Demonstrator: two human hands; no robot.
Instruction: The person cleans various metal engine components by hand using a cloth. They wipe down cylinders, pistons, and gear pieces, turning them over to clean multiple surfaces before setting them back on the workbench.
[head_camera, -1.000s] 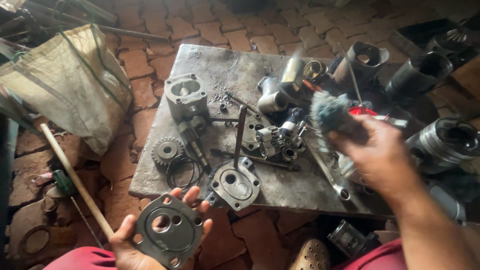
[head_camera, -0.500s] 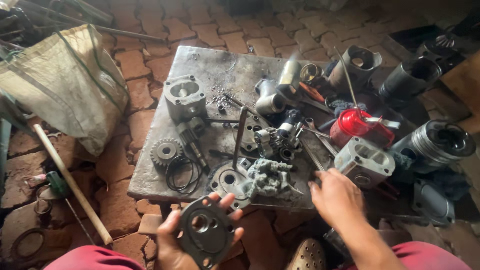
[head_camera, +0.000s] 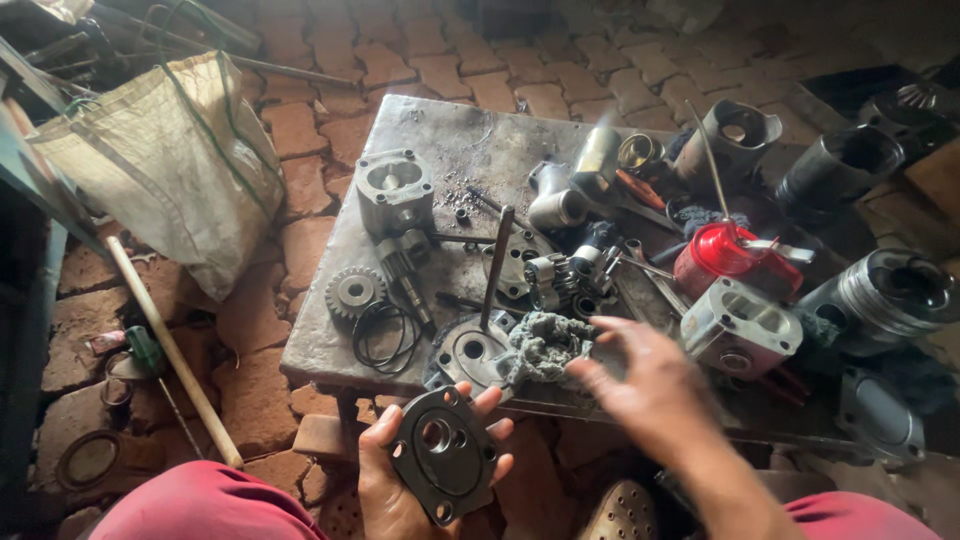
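Below the slab, left hand (head_camera: 400, 480) grips one cover plate (head_camera: 443, 455); right hand (head_camera: 650, 385) open beside one rag (head_camera: 545, 345).

left hand (head_camera: 400, 480) grips dark cover plate (head_camera: 443, 455) | right hand (head_camera: 650, 385) spread beside grey rag (head_camera: 545, 345) | metal table (head_camera: 470, 150)

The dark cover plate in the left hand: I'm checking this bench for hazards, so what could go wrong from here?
The left hand holds the cover plate past the metal table edge, over brick floor; a slip could drop it. The right hand by the grey rag moves among crowded parts; it might knock the upright rod or the red oil can. The O-rings lie near the edge and could slide off.
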